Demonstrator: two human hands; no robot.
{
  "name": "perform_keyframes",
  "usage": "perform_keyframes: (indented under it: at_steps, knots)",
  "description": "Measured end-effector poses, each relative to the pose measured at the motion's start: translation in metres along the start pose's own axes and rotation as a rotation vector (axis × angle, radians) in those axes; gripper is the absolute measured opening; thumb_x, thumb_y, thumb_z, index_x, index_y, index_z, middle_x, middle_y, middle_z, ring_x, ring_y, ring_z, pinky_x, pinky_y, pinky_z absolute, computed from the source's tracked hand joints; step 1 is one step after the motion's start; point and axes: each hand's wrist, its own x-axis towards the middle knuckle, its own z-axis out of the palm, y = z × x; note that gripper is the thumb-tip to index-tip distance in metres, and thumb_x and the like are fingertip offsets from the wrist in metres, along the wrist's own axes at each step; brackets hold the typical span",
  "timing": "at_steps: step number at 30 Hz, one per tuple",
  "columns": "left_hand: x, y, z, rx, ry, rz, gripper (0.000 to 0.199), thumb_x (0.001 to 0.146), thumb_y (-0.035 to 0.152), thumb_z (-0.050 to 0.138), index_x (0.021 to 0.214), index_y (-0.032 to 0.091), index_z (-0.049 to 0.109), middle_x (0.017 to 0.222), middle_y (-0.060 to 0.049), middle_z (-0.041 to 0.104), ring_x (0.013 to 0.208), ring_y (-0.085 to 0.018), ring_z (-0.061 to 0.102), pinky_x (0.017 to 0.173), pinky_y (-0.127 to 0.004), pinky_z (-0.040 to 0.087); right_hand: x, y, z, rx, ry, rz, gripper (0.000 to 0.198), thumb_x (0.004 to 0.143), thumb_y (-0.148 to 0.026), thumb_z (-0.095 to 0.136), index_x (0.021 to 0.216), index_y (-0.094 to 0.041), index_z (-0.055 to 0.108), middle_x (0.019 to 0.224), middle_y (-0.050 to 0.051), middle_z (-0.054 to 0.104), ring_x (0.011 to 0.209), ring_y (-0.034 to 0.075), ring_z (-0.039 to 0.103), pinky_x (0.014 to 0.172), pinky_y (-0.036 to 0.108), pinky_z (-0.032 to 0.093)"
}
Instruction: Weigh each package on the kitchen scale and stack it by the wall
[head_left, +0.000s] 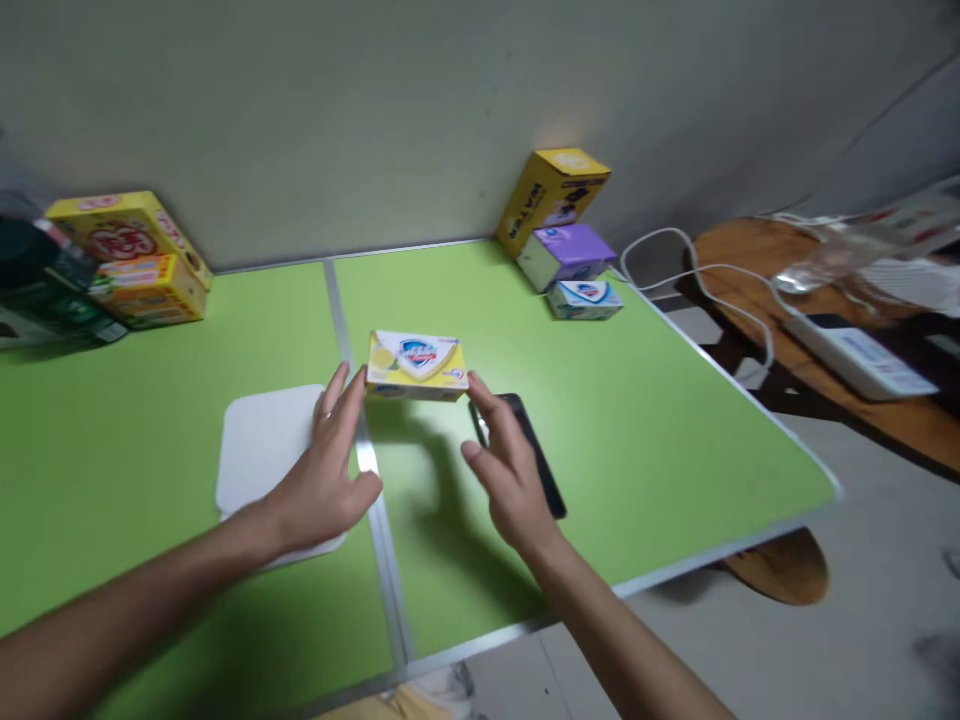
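You held the yellow-white box [416, 362] betw. fingertips, L grip [321, 485] at its L end, R grip [516, 485] at its R end, fingers extended, thumbs clear of it; box was raised above the green surface [675, 440]; white pad [259, 450] lay below L grip; dark flat device [547, 475], partly hidden, lay below R grip.
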Motion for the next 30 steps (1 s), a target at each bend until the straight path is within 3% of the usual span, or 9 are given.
perform_keyframes:
  at_steps: [3, 5, 11, 19, 30]
  knots:
    - [-0.054, -0.031, -0.011, 0.115, 0.159, 0.017, 0.095, 0.076, 0.009, 0.047, 0.154, 0.035, -0.002, 0.164, -0.001, -0.007, 0.150, -0.034, -0.006, 0.118, -0.062, 0.009, -0.021, -0.010, 0.047, -0.036, -0.132, -0.062, 0.056, 0.092, -0.045, 0.050, 0.145, -0.035, 0.033, 0.156, 0.003, 0.035, 0.149, 0.026, 0.021, 0.119, 0.058, 0.020]
    - [-0.076, -0.051, -0.013, 0.164, 0.252, 0.059, 0.097, 0.075, 0.006, 0.047, 0.154, 0.034, -0.003, 0.164, -0.004, -0.006, 0.149, -0.036, -0.003, 0.117, -0.064, 0.009, -0.028, -0.013, 0.072, -0.078, -0.191, -0.085, 0.057, 0.094, -0.045, 0.047, 0.147, -0.036, 0.029, 0.157, 0.003, 0.034, 0.150, 0.027, 0.017, 0.119, 0.061, 0.017]
    - [-0.099, -0.086, -0.019, 0.221, 0.332, 0.072, 0.104, 0.069, 0.002, 0.046, 0.153, 0.028, -0.010, 0.164, -0.013, -0.004, 0.149, -0.039, -0.002, 0.113, -0.071, 0.005, -0.032, -0.009, 0.113, -0.191, -0.297, -0.093, 0.062, 0.093, -0.048, 0.047, 0.149, -0.038, 0.022, 0.159, 0.002, 0.030, 0.151, 0.028, 0.010, 0.119, 0.064, 0.013]
    - [-0.104, -0.103, -0.017, 0.259, 0.321, -0.011, 0.115, 0.061, 0.002, 0.050, 0.152, 0.028, -0.014, 0.164, -0.013, 0.004, 0.148, -0.038, -0.011, 0.112, -0.074, 0.003, -0.037, -0.003, 0.119, -0.270, -0.355, -0.061, 0.060, 0.093, -0.045, 0.049, 0.148, -0.041, 0.025, 0.161, -0.001, 0.021, 0.151, 0.030, -0.001, 0.117, 0.066, 0.015]
    - [-0.100, -0.107, -0.041, 0.235, 0.415, -0.007, 0.096, 0.073, 0.008, 0.052, 0.153, 0.028, 0.004, 0.160, -0.013, 0.020, 0.150, -0.036, 0.003, 0.116, -0.067, 0.014, -0.018, 0.005, 0.087, -0.189, -0.192, 0.050, 0.046, 0.091, -0.045, 0.053, 0.136, -0.040, 0.046, 0.149, 0.003, 0.045, 0.148, 0.031, 0.022, 0.115, 0.065, 0.024]
